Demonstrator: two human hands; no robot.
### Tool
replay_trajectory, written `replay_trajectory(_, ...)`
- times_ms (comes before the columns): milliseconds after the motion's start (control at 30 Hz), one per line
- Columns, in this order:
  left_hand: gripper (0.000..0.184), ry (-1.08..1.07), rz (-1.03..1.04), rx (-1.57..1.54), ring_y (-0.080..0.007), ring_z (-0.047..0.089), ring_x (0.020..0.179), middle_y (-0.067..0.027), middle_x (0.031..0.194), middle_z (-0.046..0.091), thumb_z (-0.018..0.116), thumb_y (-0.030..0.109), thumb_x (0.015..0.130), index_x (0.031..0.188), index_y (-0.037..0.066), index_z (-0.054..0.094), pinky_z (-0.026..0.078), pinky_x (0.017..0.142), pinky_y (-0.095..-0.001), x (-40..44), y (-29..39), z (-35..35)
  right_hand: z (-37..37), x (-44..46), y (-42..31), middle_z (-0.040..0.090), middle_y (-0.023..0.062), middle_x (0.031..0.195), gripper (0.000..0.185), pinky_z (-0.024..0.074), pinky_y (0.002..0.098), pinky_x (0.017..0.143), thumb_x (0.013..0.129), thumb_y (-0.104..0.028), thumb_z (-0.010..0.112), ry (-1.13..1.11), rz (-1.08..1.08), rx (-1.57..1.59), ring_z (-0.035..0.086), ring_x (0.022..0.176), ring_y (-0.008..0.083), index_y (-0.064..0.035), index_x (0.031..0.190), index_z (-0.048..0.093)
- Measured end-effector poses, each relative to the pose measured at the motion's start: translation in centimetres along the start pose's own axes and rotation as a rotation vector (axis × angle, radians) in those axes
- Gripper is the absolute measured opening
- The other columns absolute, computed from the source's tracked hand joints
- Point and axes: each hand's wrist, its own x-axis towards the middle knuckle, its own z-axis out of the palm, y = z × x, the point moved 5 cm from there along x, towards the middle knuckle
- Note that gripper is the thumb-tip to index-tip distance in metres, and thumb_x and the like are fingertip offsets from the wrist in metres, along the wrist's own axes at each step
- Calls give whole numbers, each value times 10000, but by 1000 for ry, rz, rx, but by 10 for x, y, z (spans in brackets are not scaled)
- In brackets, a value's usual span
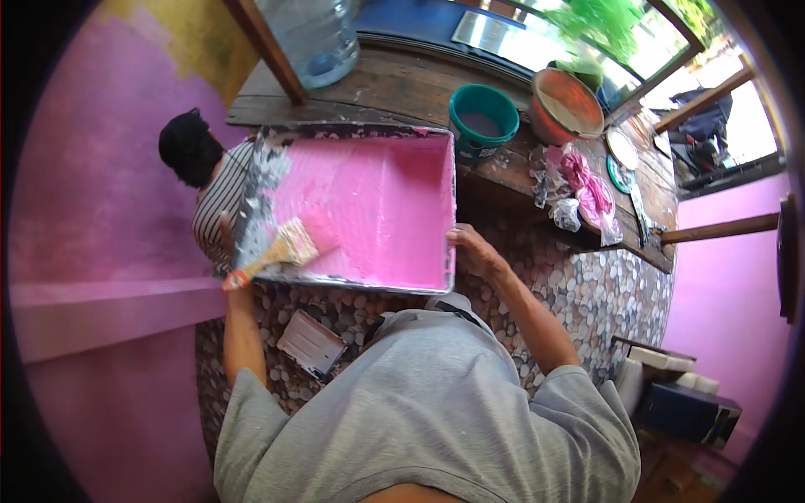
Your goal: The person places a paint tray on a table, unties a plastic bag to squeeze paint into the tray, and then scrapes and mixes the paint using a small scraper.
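A paint tray coated with pink paint is held out in front of me, its left end smeared grey and white. My right hand is closed on the tray's right rim. My left hand grips the left end, mostly hidden, with a thumb or finger showing at the edge. Across the tray's lower left lies a paintbrush, its bristles pink and its handle poking out over the rim beside my left wrist. A small pale tray-like piece rests on the floor below.
A person in a striped shirt is low by the pink wall on the left. The wooden bench bears a teal bucket, an orange basin, pink-stained plastic and a large water bottle.
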Motion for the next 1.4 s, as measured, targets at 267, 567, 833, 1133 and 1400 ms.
replay_trajectory(267, 1019, -37, 545, 87, -264, 428, 1188, -97, 1294, 489, 579, 755, 666, 1387, 77, 335, 352, 1013, -450, 64, -55, -40, 40, 52, -14, 587, 113, 1021, 607, 514, 302, 766, 750, -252, 711, 141, -119, 20, 592, 880, 169, 71, 1213, 489)
replay_trajectory(567, 506, 455, 298, 318, -272, 568, 993, -101, 1058, 591, 681, 385, 779, 1120, 42, 532, 477, 872, -436, 99, -8, -75, 62, 91, 12, 583, 171, 1099, 649, 521, 328, 796, 763, -263, 709, 255, -110, 108, 619, 928, 210, 88, 1238, 441)
replay_trajectory(833, 198, 476, 388, 346, -164, 598, 774, -22, 799, 606, 593, 284, 825, 904, 103, 586, 508, 737, -338, 80, 40, -99, -63, 92, 3, 457, 243, 1276, 923, 428, 481, 949, 777, -678, 533, 666, -78, 383, 497, 1157, 347, -37, 1393, 286)
replay_trajectory(1133, 258, 597, 273, 277, -197, 584, 802, -43, 853, 592, 583, 281, 738, 926, 105, 568, 495, 747, -356, 57, 43, -99, -128, 168, -84, 434, 164, 1256, 626, 340, 572, 1012, 766, -145, 679, 720, -378, 905, 456, 1152, 364, -69, 1291, 346)
replay_trajectory(1400, 200, 531, 883, 1309, -113, 523, 753, -26, 813, 550, 548, 312, 825, 869, 117, 541, 470, 675, -304, 24, 59, -99, -156, 177, -76, 491, 131, 1128, 413, 392, 552, 997, 740, 99, 535, 644, -438, 982, 488, 1097, 327, -18, 1125, 446)
